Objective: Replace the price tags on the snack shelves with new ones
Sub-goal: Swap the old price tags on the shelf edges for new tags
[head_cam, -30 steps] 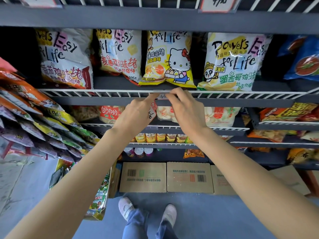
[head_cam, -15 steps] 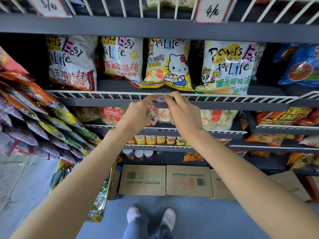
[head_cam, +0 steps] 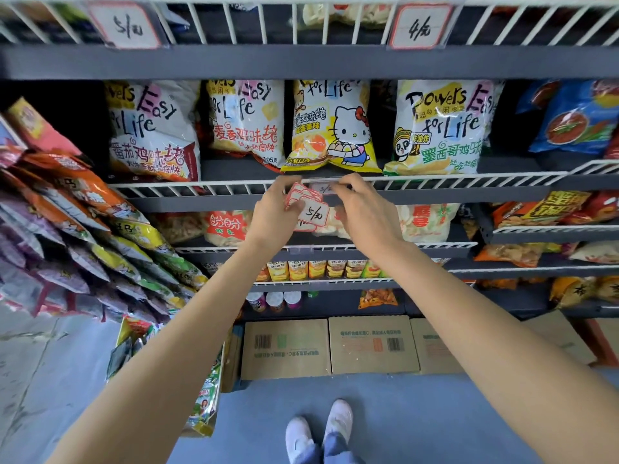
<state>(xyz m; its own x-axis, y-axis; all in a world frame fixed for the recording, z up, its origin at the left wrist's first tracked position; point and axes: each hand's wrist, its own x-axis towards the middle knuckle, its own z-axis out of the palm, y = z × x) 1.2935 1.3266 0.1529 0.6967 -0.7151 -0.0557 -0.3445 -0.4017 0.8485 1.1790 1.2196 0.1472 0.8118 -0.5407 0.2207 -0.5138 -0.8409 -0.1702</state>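
My left hand (head_cam: 273,214) grips a small fan of red-bordered white price tags (head_cam: 308,204); the front one reads 5. Its fingertips reach up to the white wire rail (head_cam: 201,187) of the middle shelf. My right hand (head_cam: 363,209) pinches at a clear tag holder (head_cam: 323,186) clipped on that rail, with a tag showing inside it. Both hands sit just below the yellow cat-print snack bag (head_cam: 331,128). Two tags hang on the top shelf rail, a 5 tag (head_cam: 125,26) and a 4 tag (head_cam: 420,26).
Snack bags (head_cam: 442,125) fill the shelves. A rack of hanging packets (head_cam: 67,222) juts out at the left. Cardboard boxes (head_cam: 371,344) stand on the floor under the bottom shelf. My shoes (head_cam: 318,430) are on the grey floor.
The view has tilted upward, bringing the top shelf tags into sight. The tags in my left hand have fanned out and show more. Both hands stay at the same rail holder.
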